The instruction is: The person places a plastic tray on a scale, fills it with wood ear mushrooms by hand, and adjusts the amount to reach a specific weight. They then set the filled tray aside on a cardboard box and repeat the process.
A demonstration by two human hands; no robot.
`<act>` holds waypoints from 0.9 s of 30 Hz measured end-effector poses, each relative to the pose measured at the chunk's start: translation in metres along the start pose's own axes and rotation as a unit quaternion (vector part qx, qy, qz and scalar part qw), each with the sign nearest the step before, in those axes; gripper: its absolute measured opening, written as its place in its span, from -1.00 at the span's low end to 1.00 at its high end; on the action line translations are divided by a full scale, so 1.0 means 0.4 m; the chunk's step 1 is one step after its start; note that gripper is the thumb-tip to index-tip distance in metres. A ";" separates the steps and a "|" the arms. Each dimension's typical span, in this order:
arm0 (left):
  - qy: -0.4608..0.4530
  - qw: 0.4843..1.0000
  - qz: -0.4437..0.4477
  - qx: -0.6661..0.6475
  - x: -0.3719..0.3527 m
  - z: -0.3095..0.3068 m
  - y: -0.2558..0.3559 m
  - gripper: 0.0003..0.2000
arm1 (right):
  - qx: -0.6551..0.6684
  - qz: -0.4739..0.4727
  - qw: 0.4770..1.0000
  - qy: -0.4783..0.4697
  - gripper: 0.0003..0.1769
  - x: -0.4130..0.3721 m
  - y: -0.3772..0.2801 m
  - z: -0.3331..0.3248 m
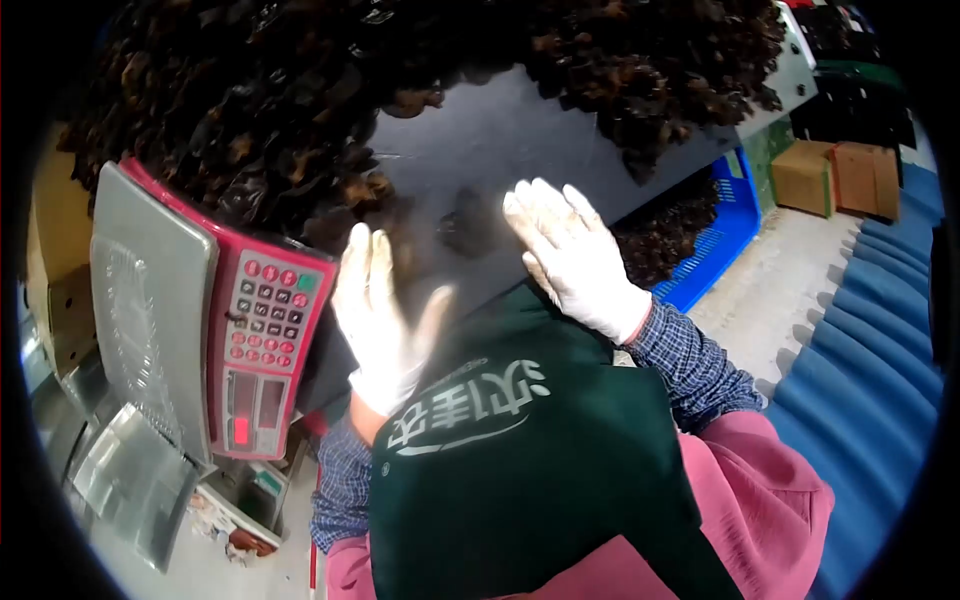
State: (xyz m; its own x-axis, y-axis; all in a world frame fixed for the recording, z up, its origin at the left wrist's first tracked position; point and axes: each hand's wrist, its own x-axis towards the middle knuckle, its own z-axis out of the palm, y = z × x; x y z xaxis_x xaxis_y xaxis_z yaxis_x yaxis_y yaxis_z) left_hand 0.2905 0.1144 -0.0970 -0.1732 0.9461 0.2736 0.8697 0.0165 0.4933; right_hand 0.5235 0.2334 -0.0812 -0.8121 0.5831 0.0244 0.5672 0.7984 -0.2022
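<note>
White-gloved, my left hand (380, 315) is beside the scale, fingers stretched and thumb apart. It holds nothing, and loose wood ear mushrooms lie just past its fingertips. My right hand (570, 250), in a matching glove, is stretched out flat over the near right side of the dark tabletop (480, 150). A blurred dark wood ear piece (468, 230) lies on the surface between the two hands. Beyond them a large heap of wood ear mushrooms (250, 90) covers the far and left parts of the table, with more heaped at the right (650, 70).
A red and grey electronic scale (265, 310) with a clear plastic tray (135, 320) on it stands at my left. Below the table's right edge sits a blue basket (735, 215) with more mushrooms. Cardboard boxes (835, 178) and blue sheeting (860, 370) are farther right.
</note>
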 end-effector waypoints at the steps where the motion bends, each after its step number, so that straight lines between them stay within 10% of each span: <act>1: -0.014 1.000 -0.010 -0.012 0.008 -0.014 0.009 -0.12 | 0.028 -0.013 0.999 -0.016 -0.34 -0.037 0.019 -0.009; 8: -0.004 1.000 0.014 0.010 0.002 0.001 -0.001 -0.16 | -0.230 0.238 0.934 -0.135 -0.58 -0.285 0.213 -0.148; 12: 0.001 0.999 0.031 0.011 0.001 0.011 -0.012 -0.17 | -0.114 0.236 0.946 0.190 -0.38 -0.141 0.209 -0.177; 18: 0.006 0.999 0.034 0.010 -0.004 0.015 -0.014 -0.14 | 0.002 0.378 0.881 0.285 -0.22 0.114 0.221 0.031; 27: -0.014 1.000 0.008 -0.027 0.003 0.001 0.000 0.01 | 0.128 -0.105 0.971 0.171 -0.31 0.170 -0.018 0.049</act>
State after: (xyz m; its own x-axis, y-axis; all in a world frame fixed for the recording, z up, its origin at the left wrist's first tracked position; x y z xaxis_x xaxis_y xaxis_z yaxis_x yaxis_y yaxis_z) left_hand 0.2905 0.1157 -0.0968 -0.1464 0.9546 0.2596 0.8454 -0.0156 0.5339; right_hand 0.4615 0.2643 -0.0974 -0.7884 0.4615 0.4067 0.3054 0.8676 -0.3924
